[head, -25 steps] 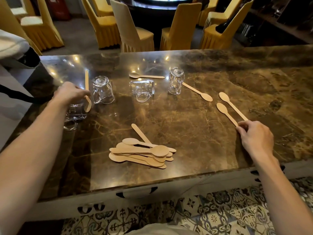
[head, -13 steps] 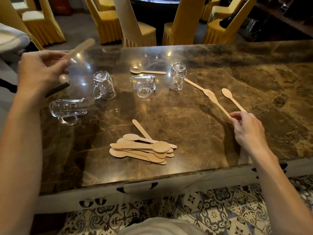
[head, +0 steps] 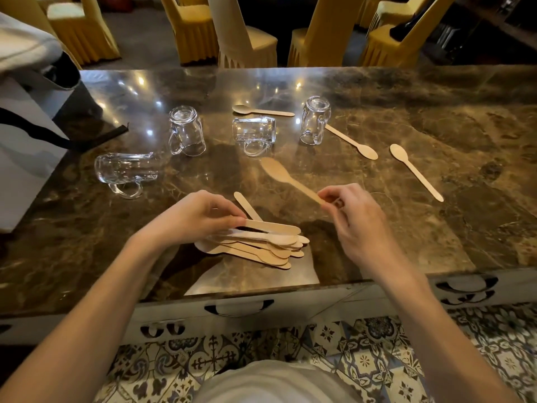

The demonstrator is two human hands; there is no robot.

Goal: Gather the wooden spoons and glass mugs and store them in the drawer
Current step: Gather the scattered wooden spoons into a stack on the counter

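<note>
- Now left hand [head: 200,216] pinches a spoon [head: 273,226] atop the spoon pile [head: 255,248], seemingly touching it;
- right hand [head: 357,225] grips a raised spoon [head: 286,177] by its handle

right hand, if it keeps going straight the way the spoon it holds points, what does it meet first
Probably the glass mug lying on its side: the right hand aims its spoon up-left at it. The spoon is raised, so depth is uncertain.

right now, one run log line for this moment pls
phase: gathering spoons | left hand: laying spoon on spoon pile | right hand: holding spoon by handle | loose spoons on counter: three | mugs: four, ungathered | drawer: shut
</note>
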